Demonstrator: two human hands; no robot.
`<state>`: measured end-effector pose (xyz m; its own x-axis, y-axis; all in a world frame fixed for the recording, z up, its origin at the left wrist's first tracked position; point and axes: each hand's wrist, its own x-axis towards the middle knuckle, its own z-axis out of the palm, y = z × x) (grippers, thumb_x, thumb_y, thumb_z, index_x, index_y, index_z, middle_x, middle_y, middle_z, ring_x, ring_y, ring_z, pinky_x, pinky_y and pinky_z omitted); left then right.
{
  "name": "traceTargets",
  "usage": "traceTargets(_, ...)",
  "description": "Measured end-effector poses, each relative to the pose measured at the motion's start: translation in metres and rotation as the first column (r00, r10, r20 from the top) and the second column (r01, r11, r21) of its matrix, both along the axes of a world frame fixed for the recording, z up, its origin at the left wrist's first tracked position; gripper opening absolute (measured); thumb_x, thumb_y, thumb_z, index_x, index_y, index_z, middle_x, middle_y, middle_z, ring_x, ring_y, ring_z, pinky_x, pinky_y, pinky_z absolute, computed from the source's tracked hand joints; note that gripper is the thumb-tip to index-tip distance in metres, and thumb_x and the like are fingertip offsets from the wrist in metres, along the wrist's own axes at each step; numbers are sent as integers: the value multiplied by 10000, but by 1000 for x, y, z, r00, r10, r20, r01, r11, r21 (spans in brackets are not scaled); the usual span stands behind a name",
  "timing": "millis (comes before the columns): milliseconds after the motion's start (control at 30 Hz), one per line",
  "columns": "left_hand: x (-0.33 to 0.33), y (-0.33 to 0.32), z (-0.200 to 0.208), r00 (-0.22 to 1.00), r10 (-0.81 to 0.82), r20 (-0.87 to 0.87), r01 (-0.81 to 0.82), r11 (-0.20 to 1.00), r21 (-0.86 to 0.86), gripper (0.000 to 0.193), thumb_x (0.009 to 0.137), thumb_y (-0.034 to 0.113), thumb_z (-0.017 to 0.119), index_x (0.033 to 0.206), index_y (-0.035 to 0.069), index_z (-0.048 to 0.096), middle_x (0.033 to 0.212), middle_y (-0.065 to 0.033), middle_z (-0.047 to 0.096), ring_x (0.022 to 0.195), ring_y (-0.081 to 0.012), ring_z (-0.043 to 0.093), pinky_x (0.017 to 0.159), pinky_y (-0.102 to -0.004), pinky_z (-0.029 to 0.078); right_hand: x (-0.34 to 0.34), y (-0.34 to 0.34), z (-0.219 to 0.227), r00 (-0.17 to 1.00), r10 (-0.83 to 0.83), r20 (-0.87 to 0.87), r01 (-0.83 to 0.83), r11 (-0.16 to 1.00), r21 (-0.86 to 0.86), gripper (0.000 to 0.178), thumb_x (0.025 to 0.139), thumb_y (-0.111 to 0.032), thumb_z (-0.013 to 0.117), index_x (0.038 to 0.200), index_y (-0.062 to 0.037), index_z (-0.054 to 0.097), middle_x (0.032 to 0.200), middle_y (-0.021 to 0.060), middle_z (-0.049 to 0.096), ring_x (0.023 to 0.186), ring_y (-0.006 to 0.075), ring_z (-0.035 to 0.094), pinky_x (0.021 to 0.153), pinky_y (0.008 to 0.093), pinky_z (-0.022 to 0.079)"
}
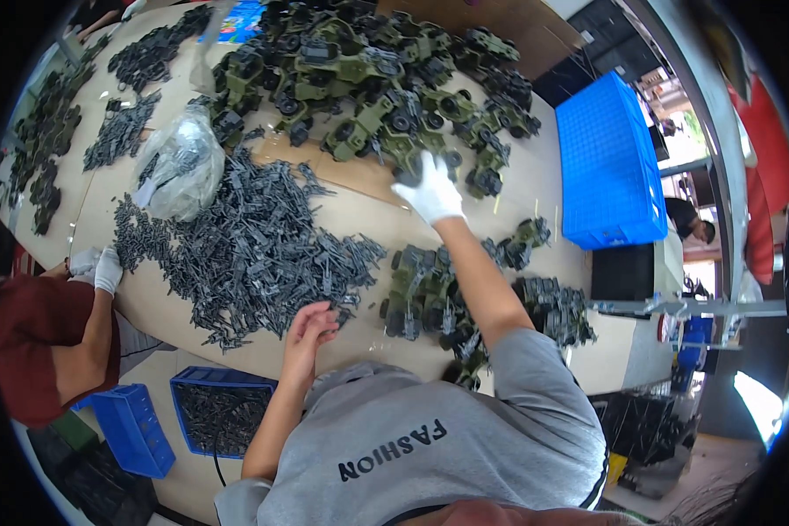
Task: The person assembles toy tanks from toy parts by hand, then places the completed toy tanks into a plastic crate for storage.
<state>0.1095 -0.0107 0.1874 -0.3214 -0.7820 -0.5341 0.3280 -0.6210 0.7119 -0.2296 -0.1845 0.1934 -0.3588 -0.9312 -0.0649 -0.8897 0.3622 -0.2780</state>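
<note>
My right hand [434,190], in a white glove, reaches forward to the near edge of a heap of green toy military jeeps [359,123]. Its thumb and fingers are spread at one jeep [406,156]; whether they touch it is hard to tell. My left hand [312,326] is bare and hovers at the near edge of a large pile of small dark grey plastic toy guns [254,237]. The left fingers are loosely bent and apart, with nothing in them. Closer to me, right of the left hand, stand several more green jeeps [416,285] in a group.
A clear plastic bag [184,167] lies on the pile. Blue crates stand at right [609,158] and lower left [136,430]; another blue bin [223,412] holds dark parts. At left, a co-worker in dark red [53,342] has a gloved hand [108,270] by the small parts.
</note>
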Motion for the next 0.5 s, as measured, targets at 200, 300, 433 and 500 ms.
traceTargets(200, 38, 6, -7, 987, 134, 89, -137, 990, 33, 248, 1027, 220, 583, 1234, 87, 615, 1055, -32, 671, 912, -119, 650, 821, -273, 520, -7, -75, -44, 939, 158, -305, -70, 958, 280, 998, 720, -538, 747, 1537, -127, 347, 1387, 202, 556, 1321, 386, 509, 1129, 550, 343)
traceTargets(300, 40, -3, -19, 983, 143, 113, -150, 987, 54, 259, 1022, 234, 595, 1236, 89, 617, 1056, -33, 674, 924, -112, 647, 818, -261, 512, -22, -50, -29, 991, 95, -99, -75, 980, 184, 859, 735, -427, 715, 1481, -103, 440, 1306, 225, 604, 1229, 386, 588, 1054, 520, 434)
traceTargets(433, 14, -40, -39, 994, -28, -104, 34, 998, 49, 357, 1015, 287, 610, 1307, 85, 571, 1117, -54, 659, 995, -159, 639, 892, -319, 507, -63, 9, 24, 704, -232, 671, 166, 973, 162, 675, 742, -342, 707, 1347, -71, 578, 967, 134, 707, 977, 282, 710, 884, 392, 555)
traceTargets(500, -24, -55, -38, 940, -225, -258, 240, 970, 29, 451, 1012, 329, 615, 1379, 80, 533, 1172, -73, 645, 1071, -188, 626, 961, -354, 494, -74, 42, 32, 527, -2, 850, 73, 996, -43, 343, 854, -271, 633, 1099, -38, 691, 850, 82, 705, 719, 185, 679, 681, 330, 560)
